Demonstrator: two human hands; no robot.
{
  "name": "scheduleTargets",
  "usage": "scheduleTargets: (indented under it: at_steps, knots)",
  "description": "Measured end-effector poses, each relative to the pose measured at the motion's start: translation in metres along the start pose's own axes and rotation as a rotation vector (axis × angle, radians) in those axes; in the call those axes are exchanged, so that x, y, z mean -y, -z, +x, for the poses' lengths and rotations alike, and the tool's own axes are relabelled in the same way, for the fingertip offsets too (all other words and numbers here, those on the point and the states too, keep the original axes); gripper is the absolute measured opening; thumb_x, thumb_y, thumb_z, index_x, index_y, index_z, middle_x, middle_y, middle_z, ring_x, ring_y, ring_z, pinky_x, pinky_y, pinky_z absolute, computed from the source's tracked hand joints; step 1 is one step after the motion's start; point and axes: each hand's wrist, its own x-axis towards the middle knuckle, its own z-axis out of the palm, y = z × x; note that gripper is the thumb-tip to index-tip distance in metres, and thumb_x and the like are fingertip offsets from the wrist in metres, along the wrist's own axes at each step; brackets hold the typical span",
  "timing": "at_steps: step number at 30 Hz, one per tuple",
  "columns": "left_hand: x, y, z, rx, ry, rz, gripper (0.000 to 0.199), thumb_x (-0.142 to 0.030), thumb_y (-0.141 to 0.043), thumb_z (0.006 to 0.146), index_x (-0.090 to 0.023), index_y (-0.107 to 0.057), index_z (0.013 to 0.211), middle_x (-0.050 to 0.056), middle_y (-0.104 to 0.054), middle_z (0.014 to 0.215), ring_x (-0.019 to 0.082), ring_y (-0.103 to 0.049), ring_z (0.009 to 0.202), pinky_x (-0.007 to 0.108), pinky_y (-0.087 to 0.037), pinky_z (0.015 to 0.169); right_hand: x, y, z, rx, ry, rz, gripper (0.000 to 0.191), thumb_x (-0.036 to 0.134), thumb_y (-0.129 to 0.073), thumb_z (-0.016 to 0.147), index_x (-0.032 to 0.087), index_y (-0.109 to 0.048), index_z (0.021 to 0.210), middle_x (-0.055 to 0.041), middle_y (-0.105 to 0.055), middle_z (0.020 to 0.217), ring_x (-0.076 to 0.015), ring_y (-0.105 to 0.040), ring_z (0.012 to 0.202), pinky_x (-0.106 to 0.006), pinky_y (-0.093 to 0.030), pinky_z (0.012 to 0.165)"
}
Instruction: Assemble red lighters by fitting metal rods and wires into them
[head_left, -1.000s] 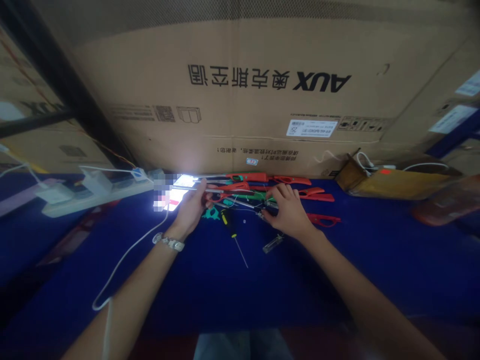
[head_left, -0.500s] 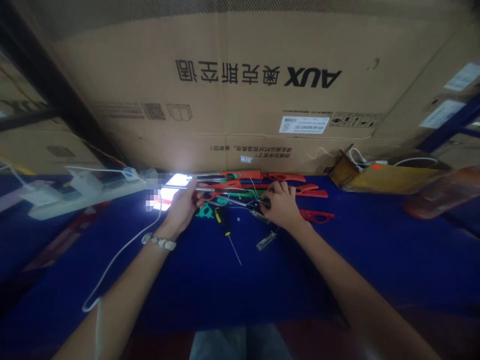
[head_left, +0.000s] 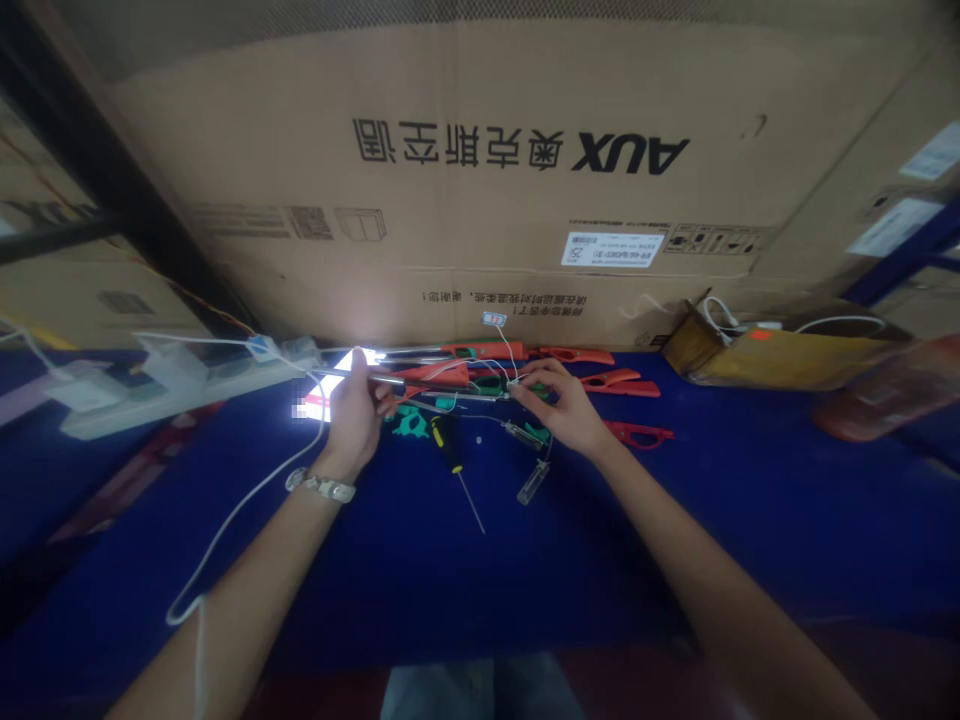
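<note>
My left hand (head_left: pixel 356 410) is closed round the metal tube of a red long-nosed lighter (head_left: pixel 446 374), whose body points to the right. Thin white wires (head_left: pixel 513 345) run from the lighter's body to the fingertips of my right hand (head_left: pixel 566 410), which pinch a small pale part (head_left: pixel 513 388) on them. Below lie clear plastic fuel tanks (head_left: pixel 534 482) and green plastic pieces (head_left: pixel 411 424). A yellow-and-black screwdriver (head_left: pixel 448 447) rests between my hands. Other red lighters (head_left: pixel 487 350) lie behind, some partly hidden by my right hand.
A bright glowing panel (head_left: pixel 330 398) sits behind my left hand, with a white power strip (head_left: pixel 187 385) to its left. Large cardboard (head_left: pixel 465 220) stands along the back of the blue table (head_left: pixel 420 590). An open brown box (head_left: pixel 780 358) with cables stands at right, near a blurred reddish bottle (head_left: pixel 889 390).
My right hand has lifted off the parts and now pinches at the white wires, fingers extended leftward. The red lighter's body now shows more, and the wires are drawn up into a loop.
</note>
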Motion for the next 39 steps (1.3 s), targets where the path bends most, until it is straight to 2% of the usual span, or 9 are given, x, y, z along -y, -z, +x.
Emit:
scheduleTargets:
  at_steps: [6, 9, 11, 14, 18, 21, 26, 34, 39]
  knots:
    - [0.011, 0.004, 0.007, -0.034, -0.202, 0.174, 0.05, -0.066, -0.066, 0.082, -0.018, -0.059, 0.068, -0.004, -0.046, 0.051, 0.009, -0.043, 0.041, 0.022, -0.034, 0.038, 0.006, 0.003, -0.002, 0.069, -0.012, -0.38, 0.014, 0.034, -0.069, 0.086, 0.023, -0.073, 0.078, -0.011, -0.059, 0.131, -0.0356, -0.043, 0.128, -0.058, -0.034, 0.1]
    - [0.012, 0.003, 0.009, -0.026, -0.255, 0.229, 0.05, -0.067, -0.063, 0.084, -0.018, -0.062, 0.072, -0.004, -0.049, 0.053, 0.01, -0.046, 0.042, 0.024, -0.033, 0.038, 0.008, 0.006, 0.005, 0.159, -0.06, -0.293, 0.022, 0.038, -0.066, 0.087, 0.022, -0.071, 0.073, -0.0098, -0.056, 0.138, -0.0354, -0.039, 0.131, -0.057, -0.033, 0.101]
    - [0.011, 0.002, 0.008, -0.023, -0.242, 0.227, 0.051, -0.068, -0.062, 0.084, -0.018, -0.061, 0.072, -0.004, -0.049, 0.053, 0.01, -0.046, 0.042, 0.024, -0.035, 0.038, 0.007, 0.008, 0.014, 0.234, -0.127, -0.09, 0.035, 0.047, -0.06, 0.089, 0.021, -0.067, 0.066, -0.0097, -0.062, 0.125, -0.0313, -0.048, 0.121, -0.05, -0.037, 0.098]
    - [0.009, 0.002, 0.008, -0.026, -0.215, 0.2, 0.052, -0.068, -0.062, 0.083, -0.019, -0.059, 0.07, -0.004, -0.048, 0.053, 0.01, -0.046, 0.042, 0.024, -0.036, 0.038, 0.001, 0.011, 0.033, 0.345, -0.265, 0.17, 0.052, 0.065, -0.054, 0.086, 0.021, -0.055, 0.059, -0.0034, -0.06, 0.074, -0.0206, -0.055, 0.077, -0.038, -0.043, 0.079]
    - [0.008, 0.002, 0.008, -0.036, -0.209, 0.167, 0.05, -0.066, -0.063, 0.084, -0.019, -0.059, 0.07, -0.003, -0.049, 0.054, 0.01, -0.046, 0.044, 0.023, -0.038, 0.039, -0.007, 0.011, 0.045, 0.224, -0.287, -0.01, 0.06, 0.066, -0.045, 0.091, 0.02, -0.048, 0.053, -0.0026, -0.056, 0.064, -0.0178, -0.051, 0.065, -0.035, -0.039, 0.07]
    - [0.009, 0.002, 0.008, -0.034, -0.217, 0.157, 0.049, -0.065, -0.065, 0.083, -0.018, -0.06, 0.07, -0.003, -0.049, 0.054, 0.01, -0.047, 0.045, 0.022, -0.038, 0.038, -0.01, 0.005, 0.036, 0.173, -0.068, -0.334, 0.044, 0.051, -0.062, 0.089, 0.019, -0.058, 0.06, -0.0067, -0.07, 0.093, -0.0246, -0.059, 0.093, -0.04, -0.037, 0.086]
    - [0.01, 0.0, 0.005, 0.008, -0.241, 0.16, 0.047, -0.064, -0.065, 0.083, -0.018, -0.062, 0.073, -0.004, -0.049, 0.055, 0.009, -0.047, 0.044, 0.022, -0.037, 0.037, -0.011, -0.006, 0.011, 0.207, 0.018, -0.473, 0.004, 0.025, -0.069, 0.087, 0.022, -0.068, 0.09, -0.0064, -0.072, 0.11, -0.0273, -0.059, 0.112, -0.044, -0.034, 0.093]
    - [0.007, -0.001, 0.002, 0.021, -0.257, 0.173, 0.046, -0.063, -0.062, 0.086, -0.019, -0.062, 0.075, -0.004, -0.049, 0.054, 0.01, -0.048, 0.043, 0.023, -0.037, 0.038, -0.004, -0.008, 0.006, 0.12, 0.065, -0.468, 0.024, 0.021, -0.067, 0.086, 0.023, -0.068, 0.11, -0.0084, -0.068, 0.115, -0.0283, -0.057, 0.111, -0.044, -0.036, 0.093]
    - [0.009, -0.001, 0.002, 0.019, -0.279, 0.197, 0.045, -0.062, -0.062, 0.087, -0.019, -0.063, 0.075, -0.004, -0.048, 0.053, 0.01, -0.048, 0.042, 0.023, -0.038, 0.038, -0.002, -0.011, 0.01, 0.167, 0.015, -0.561, 0.002, 0.023, -0.067, 0.086, 0.023, -0.069, 0.087, -0.0085, -0.068, 0.104, -0.0296, -0.056, 0.106, -0.046, -0.035, 0.093]
